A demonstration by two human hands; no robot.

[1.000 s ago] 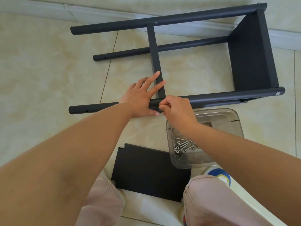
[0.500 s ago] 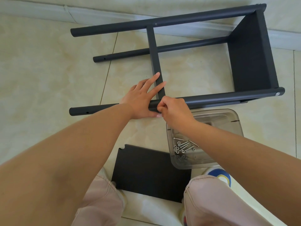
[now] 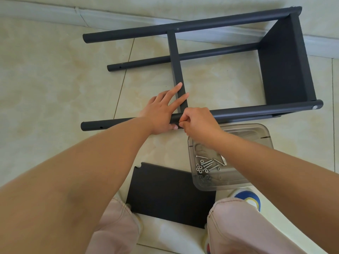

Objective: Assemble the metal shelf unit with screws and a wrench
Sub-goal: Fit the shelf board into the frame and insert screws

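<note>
The shelf frame (image 3: 286, 70) lies on its side on the floor (image 3: 45, 85), its long tubes running left to right. The near tube (image 3: 247, 111) is the landmark: everything that matters sits at its joint with the cross panel (image 3: 176, 66), which meets it at a right angle from the far side.

The right hand (image 3: 198, 121) is at that joint, on the near face of the tube, fingers (image 3: 185, 119) curled tight in a pinch at what is probably a screw; the screw itself is hidden, so I cannot tell how far in it is. If so, the screw's axis would run across the tube, away from the person, toward the panel edge. The left hand (image 3: 161, 110) lies just left of the joint, fingers straight and spread, palm pressing on the tube and two fingertips resting on the panel, steadying both. The two hands touch or nearly touch.

Near side of the tube, just right of the joint, a clear tray (image 3: 256, 132) holds loose screws (image 3: 207, 165). A spare dark panel (image 3: 168, 195) lies flat nearer still, between the knees. The frame is matte dark grey metal, with bare holes at the tubes' left ends.
</note>
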